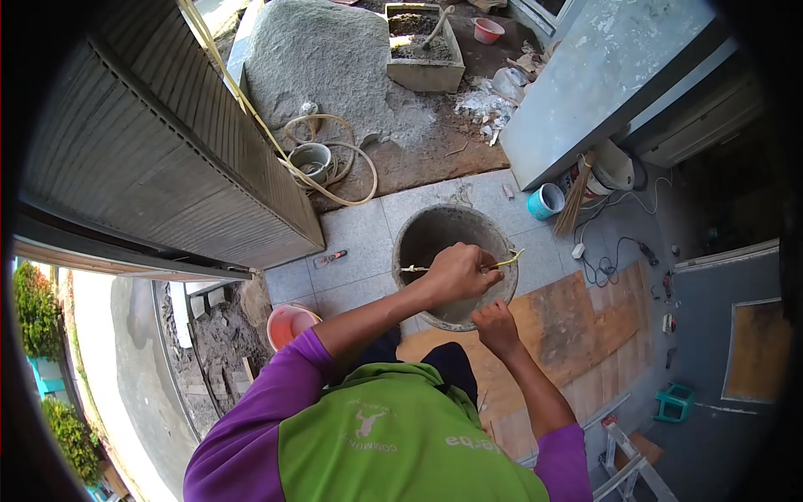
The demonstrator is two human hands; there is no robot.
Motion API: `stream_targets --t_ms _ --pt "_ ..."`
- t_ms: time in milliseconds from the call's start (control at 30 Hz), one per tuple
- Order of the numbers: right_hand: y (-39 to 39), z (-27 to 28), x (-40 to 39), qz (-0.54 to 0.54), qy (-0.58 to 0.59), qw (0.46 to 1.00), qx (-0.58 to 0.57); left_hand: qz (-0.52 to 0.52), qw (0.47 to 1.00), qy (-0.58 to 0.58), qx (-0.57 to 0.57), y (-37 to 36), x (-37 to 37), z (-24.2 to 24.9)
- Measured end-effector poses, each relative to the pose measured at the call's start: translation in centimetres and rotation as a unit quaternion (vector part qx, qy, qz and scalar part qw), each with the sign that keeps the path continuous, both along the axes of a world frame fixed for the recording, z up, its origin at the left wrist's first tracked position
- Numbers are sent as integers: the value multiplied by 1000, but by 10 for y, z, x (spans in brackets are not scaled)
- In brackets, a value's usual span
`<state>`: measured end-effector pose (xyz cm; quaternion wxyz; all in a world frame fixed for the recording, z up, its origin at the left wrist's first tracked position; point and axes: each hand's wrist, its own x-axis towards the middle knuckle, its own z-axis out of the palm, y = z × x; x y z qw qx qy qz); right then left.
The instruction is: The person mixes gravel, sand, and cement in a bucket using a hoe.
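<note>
A round grey cement-crusted bucket (pixel 404 243) stands on the tiles right in front of me. Over its mouth, my left hand (pixel 458 274) is closed around a thin cord, whose bright yellow end (pixel 512 260) sticks out to the right and whose pale end (pixel 412 268) shows to the left. My right hand (pixel 496 326) is curled closed at the near right rim of the bucket; I cannot tell what its fingers hold.
A trowel (pixel 330 258) and a pink bucket (pixel 290 325) are to the left. Beyond lie a coiled hose (pixel 361 191), a small pail (pixel 312 159) and a sand heap (pixel 322 63). At right are a blue can (pixel 545 202), a broom (pixel 574 197), cables (pixel 604 266) and plywood (pixel 544 326).
</note>
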<state>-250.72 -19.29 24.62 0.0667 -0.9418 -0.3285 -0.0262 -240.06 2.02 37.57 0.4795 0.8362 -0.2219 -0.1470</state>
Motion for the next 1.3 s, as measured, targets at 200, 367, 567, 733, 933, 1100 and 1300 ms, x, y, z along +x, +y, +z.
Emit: stream_targets --t_ms 200,367,567,733,933,1100,1300 --pt "-11 8 122 16 6 999 28 22 1000 -3 16 -17 111 16" --pt "-28 -15 234 67 20 996 48 76 996 7 42 -22 213 6" --pt "-38 -30 372 133 17 989 63 165 984 66 30 -21 315 -10" --pt "-37 -27 469 190 24 980 48 239 967 85 -5 -13 375 0" --pt "-11 -24 575 237 21 970 53 282 957 73 0 12 449 4" --pt "15 -33 649 265 46 963 19 305 950 70 4 35 512 -9" --pt "49 -36 720 287 56 956 15 321 943 86 1 74 590 -17"
